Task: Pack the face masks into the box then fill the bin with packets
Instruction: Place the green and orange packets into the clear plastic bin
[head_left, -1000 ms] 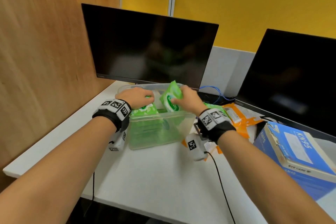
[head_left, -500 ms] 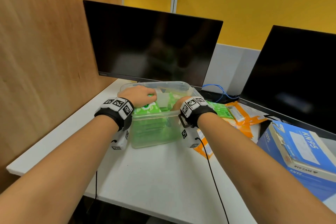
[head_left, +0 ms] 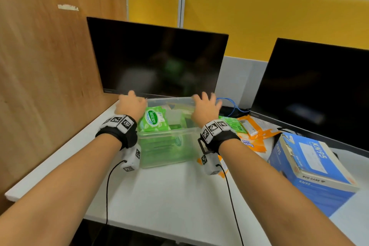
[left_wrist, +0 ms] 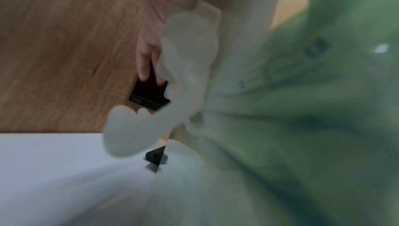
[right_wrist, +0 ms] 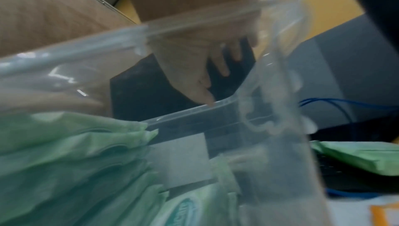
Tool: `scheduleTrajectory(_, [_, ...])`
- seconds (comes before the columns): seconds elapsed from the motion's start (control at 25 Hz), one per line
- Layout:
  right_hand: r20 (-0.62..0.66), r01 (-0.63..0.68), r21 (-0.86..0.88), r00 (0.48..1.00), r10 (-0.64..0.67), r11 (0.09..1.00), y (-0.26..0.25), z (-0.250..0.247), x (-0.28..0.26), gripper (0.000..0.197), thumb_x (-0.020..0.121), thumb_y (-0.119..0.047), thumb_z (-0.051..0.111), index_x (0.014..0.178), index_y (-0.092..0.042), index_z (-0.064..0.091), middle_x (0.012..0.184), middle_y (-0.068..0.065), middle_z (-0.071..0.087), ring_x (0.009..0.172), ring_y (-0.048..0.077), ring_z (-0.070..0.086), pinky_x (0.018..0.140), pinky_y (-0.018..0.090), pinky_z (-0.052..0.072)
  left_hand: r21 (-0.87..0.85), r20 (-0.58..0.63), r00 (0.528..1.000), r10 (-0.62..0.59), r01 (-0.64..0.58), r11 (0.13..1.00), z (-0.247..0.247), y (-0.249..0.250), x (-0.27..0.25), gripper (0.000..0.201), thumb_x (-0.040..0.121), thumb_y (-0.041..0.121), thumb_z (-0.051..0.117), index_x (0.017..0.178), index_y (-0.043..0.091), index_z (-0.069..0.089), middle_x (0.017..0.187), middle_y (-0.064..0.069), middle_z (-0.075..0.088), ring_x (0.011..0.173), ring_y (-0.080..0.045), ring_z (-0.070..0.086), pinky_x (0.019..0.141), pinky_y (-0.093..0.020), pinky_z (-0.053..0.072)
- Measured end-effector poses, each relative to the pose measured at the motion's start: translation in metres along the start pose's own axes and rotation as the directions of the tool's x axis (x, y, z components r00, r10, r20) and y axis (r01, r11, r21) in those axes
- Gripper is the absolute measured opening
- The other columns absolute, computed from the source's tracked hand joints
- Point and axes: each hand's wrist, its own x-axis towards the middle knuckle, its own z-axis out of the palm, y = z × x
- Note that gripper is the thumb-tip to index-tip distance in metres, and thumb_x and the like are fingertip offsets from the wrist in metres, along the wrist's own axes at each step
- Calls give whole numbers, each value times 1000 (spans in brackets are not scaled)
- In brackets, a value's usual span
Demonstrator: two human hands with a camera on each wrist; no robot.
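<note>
A clear plastic bin (head_left: 169, 133) stands mid-desk, stacked with green Sanicare packets (head_left: 153, 119). My left hand (head_left: 130, 103) is at the bin's far left corner, its fingers (left_wrist: 143, 69) straight beside the bin's moulded handle (left_wrist: 190, 55). Over the far right part of the bin my right hand (head_left: 204, 102) is spread, holding nothing. One fingertip (right_wrist: 208, 101) touches the far rim; green packets (right_wrist: 75, 144) lie below it. A blue KN95 mask box (head_left: 311, 166) lies closed at the right.
Loose orange packets (head_left: 257, 126) and one green packet (head_left: 231, 124) lie between the bin and the box. Two dark monitors (head_left: 157, 62) stand close behind. A wooden partition (head_left: 50, 66) walls the left side. A blue cable (head_left: 233, 106) runs behind the bin.
My right hand lowered the green packet into the bin and let go. Both hands then moved to the bin's far side with the fingers open.
</note>
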Motion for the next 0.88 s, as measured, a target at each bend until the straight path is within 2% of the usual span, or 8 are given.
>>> scheduleTrajectory(0.08, [228, -101, 40, 970, 89, 994, 23, -3, -6, 57, 95, -15, 43, 149, -21, 24, 143, 13, 39, 126, 38, 44, 99, 51, 38, -32, 126, 992, -27, 32, 999, 4, 4, 2, 38, 93, 27, 45, 121, 1, 47, 124, -25, 54, 113, -42, 53, 88, -41, 44])
scheduleTrajectory(0.12, [274, -123, 51, 956, 105, 991, 36, -4, -8, 59, 96, -14, 39, 151, -19, 17, 143, 16, 40, 125, 37, 47, 97, 49, 40, -42, 157, 988, -5, 11, 999, 8, 8, 1, 38, 94, 25, 45, 121, -1, 46, 125, -26, 55, 114, -41, 53, 89, -41, 44])
scheduleTrajectory(0.28, [269, -230, -76, 932, 242, 970, 84, -19, -18, 61, 96, -12, 38, 151, -8, 13, 134, 21, 50, 117, 37, 54, 89, 44, 46, -197, 264, 958, 114, -63, 978, 37, 38, -11, 32, 96, 18, 44, 119, -1, 52, 124, -26, 57, 115, -39, 54, 92, -37, 43])
scheduleTrajectory(0.44, [282, -233, -151, 921, 267, 961, 127, -27, -31, 85, 91, -1, 46, 154, -25, -5, 115, 16, 60, 92, 27, 58, 70, 37, 44, -230, 321, 901, 293, -226, 947, 66, 58, -13, 30, 98, 12, 44, 115, -5, 61, 124, -23, 60, 120, -35, 54, 97, -36, 38])
scheduleTrajectory(0.56, [258, -263, -125, 923, 287, 957, 137, -30, -35, 78, 92, -2, 42, 154, -29, 2, 122, 14, 57, 109, 28, 57, 70, 36, 41, 2, 420, 889, 181, -201, 980, 86, 40, -11, 34, 98, 14, 45, 127, 1, 55, 133, -15, 56, 126, -33, 50, 101, -35, 38])
scheduleTrajectory(0.68, [242, -283, -97, 923, 299, 954, 139, -25, -32, 76, 91, -5, 43, 154, -27, 6, 125, 15, 56, 113, 31, 56, 72, 37, 42, 242, 597, 801, 44, -232, 942, 121, 8, -10, 48, 98, 32, 46, 140, 11, 40, 146, -11, 43, 135, -36, 40, 110, -38, 32])
scheduleTrajectory(0.8, [229, -291, -94, 924, 305, 952, 138, -21, -31, 76, 92, -8, 44, 154, -27, 6, 124, 16, 56, 111, 30, 57, 71, 37, 43, 196, 644, 765, 21, -191, 962, 219, -43, 60, 70, 93, 46, 48, 151, 21, 20, 156, -8, 28, 141, -37, 30, 116, -48, 24])
scheduleTrajectory(0.88, [229, -302, -111, 919, 320, 947, 138, -19, -31, 76, 92, -9, 46, 154, -27, 5, 125, 16, 55, 111, 30, 56, 69, 37, 42, 161, 628, 778, 5, -136, 977, 202, -33, 53, 73, 90, 34, 55, 151, 20, 17, 153, -8, 33, 134, -33, 41, 110, -45, 35])
